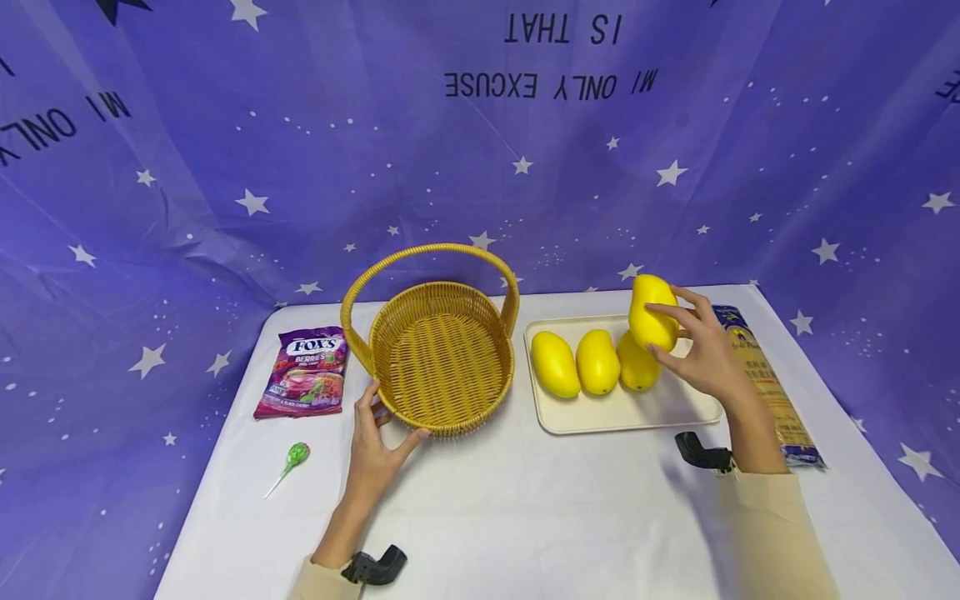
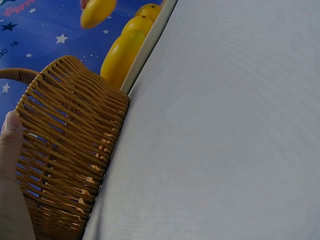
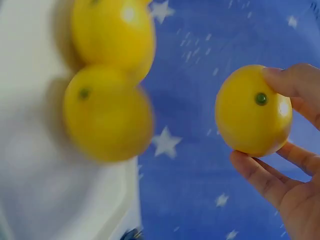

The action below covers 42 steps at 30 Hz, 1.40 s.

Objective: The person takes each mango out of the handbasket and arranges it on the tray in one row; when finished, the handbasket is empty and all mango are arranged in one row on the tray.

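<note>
My right hand (image 1: 705,350) grips a yellow mango (image 1: 651,308) between thumb and fingers, raised above the right part of a cream tray (image 1: 682,412). In the right wrist view the held mango (image 3: 250,115) shows its green stem spot. Three more mangoes lie side by side on the tray, the nearest mango (image 1: 639,367) partly behind the held one. My left hand (image 1: 375,446) holds the near left side of a woven basket (image 1: 442,358) with an upright handle. In the left wrist view the thumb (image 2: 11,135) rests at the basket's rim.
Left of the basket lies a purple candy bag (image 1: 307,372), with a green lollipop (image 1: 296,454) in front of it. A long blue and yellow packet (image 1: 780,400) lies right of the tray, partly behind the right arm. A purple starred cloth (image 1: 420,167) hangs behind the table.
</note>
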Each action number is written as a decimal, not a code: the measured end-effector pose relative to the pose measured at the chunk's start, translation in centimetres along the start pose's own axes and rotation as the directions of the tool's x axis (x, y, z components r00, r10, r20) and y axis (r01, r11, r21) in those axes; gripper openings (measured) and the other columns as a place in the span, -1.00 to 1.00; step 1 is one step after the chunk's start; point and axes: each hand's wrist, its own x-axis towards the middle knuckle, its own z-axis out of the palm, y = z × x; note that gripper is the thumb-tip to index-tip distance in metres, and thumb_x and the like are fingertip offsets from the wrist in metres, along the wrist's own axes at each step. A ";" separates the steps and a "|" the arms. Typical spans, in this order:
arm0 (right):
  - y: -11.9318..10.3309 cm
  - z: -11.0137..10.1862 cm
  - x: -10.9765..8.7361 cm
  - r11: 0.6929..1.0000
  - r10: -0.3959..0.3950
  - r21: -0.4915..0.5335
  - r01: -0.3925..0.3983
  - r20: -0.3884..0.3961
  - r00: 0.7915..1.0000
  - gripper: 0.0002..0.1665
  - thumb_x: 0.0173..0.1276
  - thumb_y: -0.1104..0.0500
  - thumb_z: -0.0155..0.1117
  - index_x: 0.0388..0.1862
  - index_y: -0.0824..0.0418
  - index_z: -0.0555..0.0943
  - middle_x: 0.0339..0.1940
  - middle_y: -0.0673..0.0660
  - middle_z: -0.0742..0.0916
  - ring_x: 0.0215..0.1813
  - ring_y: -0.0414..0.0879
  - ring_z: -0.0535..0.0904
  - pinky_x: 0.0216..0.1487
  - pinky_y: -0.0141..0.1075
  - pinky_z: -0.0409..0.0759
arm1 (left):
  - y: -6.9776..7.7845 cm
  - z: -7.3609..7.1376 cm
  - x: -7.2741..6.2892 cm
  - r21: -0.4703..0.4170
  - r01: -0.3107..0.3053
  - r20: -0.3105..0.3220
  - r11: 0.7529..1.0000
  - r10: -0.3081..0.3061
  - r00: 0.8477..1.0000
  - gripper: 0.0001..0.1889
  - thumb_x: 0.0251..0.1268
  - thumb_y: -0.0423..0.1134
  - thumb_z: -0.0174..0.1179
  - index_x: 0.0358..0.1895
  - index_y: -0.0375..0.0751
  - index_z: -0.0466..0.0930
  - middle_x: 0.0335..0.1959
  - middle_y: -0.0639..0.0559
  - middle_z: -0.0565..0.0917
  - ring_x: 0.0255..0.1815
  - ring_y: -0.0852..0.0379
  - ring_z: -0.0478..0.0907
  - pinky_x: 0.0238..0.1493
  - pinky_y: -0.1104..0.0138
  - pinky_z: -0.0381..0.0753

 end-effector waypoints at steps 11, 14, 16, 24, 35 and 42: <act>5.5 -0.3 -2.7 0.983 0.185 -0.007 -0.185 0.094 0.978 -0.32 0.11 0.38 0.47 0.25 0.36 0.50 0.42 0.54 0.22 0.31 0.55 0.23 -0.02 0.36 0.55 | -0.2 -0.2 0.1 0.013 -0.005 -0.001 1.000 0.005 1.000 0.17 -0.09 -0.18 0.57 0.56 -0.07 -0.09 0.31 -0.25 0.31 0.14 -0.04 0.45 0.20 0.36 0.53; 6.5 0.1 -3.3 0.976 0.216 -0.024 -0.215 0.114 0.970 -0.33 0.12 0.37 0.47 0.24 0.36 0.50 0.41 0.55 0.23 0.31 0.56 0.22 -0.02 0.35 0.56 | -0.2 -0.3 0.1 0.009 -0.005 -0.001 1.000 0.005 1.000 0.17 -0.07 -0.18 0.57 0.56 -0.08 -0.10 0.31 -0.25 0.31 0.13 -0.05 0.45 0.19 0.36 0.53; 7.1 0.4 -3.6 0.972 0.235 -0.033 -0.233 0.127 0.964 -0.33 0.12 0.36 0.47 0.24 0.36 0.51 0.41 0.56 0.24 0.31 0.57 0.21 0.01 0.36 0.55 | -0.2 -0.3 0.1 0.006 -0.004 -0.001 1.000 0.004 1.000 0.17 -0.07 -0.18 0.57 0.56 -0.08 -0.09 0.31 -0.25 0.30 0.14 -0.05 0.44 0.20 0.36 0.53; 7.9 1.2 -4.4 0.976 0.216 -0.068 -0.208 0.145 0.966 -0.30 0.06 0.36 0.48 0.23 0.35 0.51 0.38 0.58 0.29 0.32 0.60 0.19 0.12 0.46 0.36 | -0.2 -0.3 0.0 -0.010 -0.015 -0.003 1.000 0.015 1.000 0.16 -0.07 -0.21 0.57 0.55 -0.13 -0.08 0.32 -0.26 0.31 0.14 -0.10 0.46 0.19 0.39 0.52; 7.8 1.4 -4.4 0.977 0.214 -0.035 -0.212 0.222 0.951 -0.24 0.10 0.37 0.43 0.32 0.35 0.43 0.44 0.56 0.22 0.38 0.60 0.09 0.22 0.55 0.12 | 0.0 -0.4 0.0 -0.010 -0.011 -0.003 1.000 0.011 1.000 0.16 -0.07 -0.21 0.57 0.55 -0.10 -0.09 0.32 -0.28 0.30 0.14 -0.08 0.45 0.20 0.43 0.51; 7.7 1.2 -4.6 0.970 0.241 -0.039 -0.240 0.266 0.933 -0.25 0.20 0.28 0.41 0.37 0.34 0.38 0.48 0.55 0.16 0.41 0.60 0.04 0.22 0.60 0.02 | -0.2 -0.3 0.0 0.006 -0.014 0.001 1.000 0.014 1.000 0.15 -0.07 -0.20 0.56 0.55 -0.13 -0.08 0.31 -0.27 0.31 0.13 -0.03 0.46 0.19 0.33 0.54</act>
